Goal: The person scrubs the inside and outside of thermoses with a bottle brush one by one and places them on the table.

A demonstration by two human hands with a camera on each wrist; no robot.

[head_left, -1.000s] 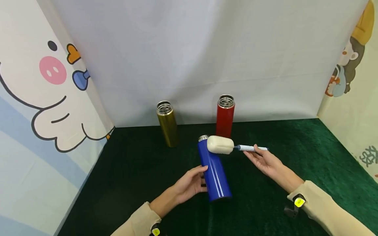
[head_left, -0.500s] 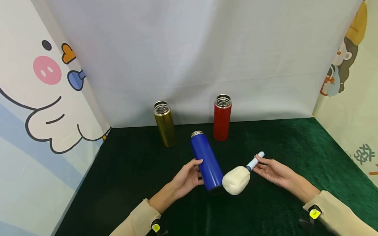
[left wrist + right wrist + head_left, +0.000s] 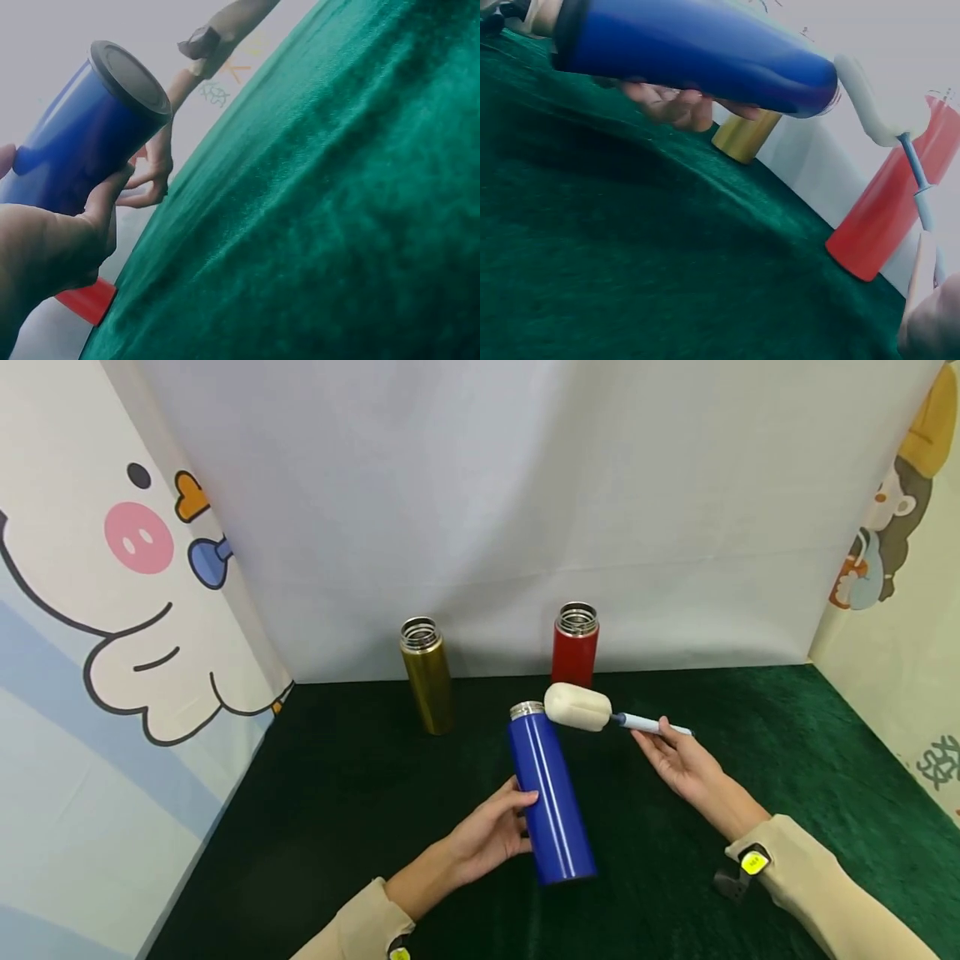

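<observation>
A blue metal bottle (image 3: 553, 802) leans in my left hand (image 3: 487, 835), whose fingers and thumb grip its left side. In the left wrist view its dark-rimmed base (image 3: 133, 79) is raised above the cloth. My right hand (image 3: 686, 768) pinches the pale handle (image 3: 643, 723) of a sponge bottle brush. The brush's cream sponge head (image 3: 577, 707) lies level, right beside the bottle's silver neck (image 3: 527, 709). In the right wrist view the sponge head (image 3: 881, 101) overlaps the bottle's mouth end, outside it.
At the back stand a gold bottle (image 3: 427, 685) and a red bottle (image 3: 575, 656), both uncapped and upright. The brush head overlaps the red one's lower part. Dark green cloth (image 3: 337, 777) covers the table, and a white curtain (image 3: 487, 527) hangs behind it.
The sponge head first swung down to the bottle's base, then back up to its neck, as my right hand moved along. The blue bottle dipped less steeply, shifting slightly right and nearer.
</observation>
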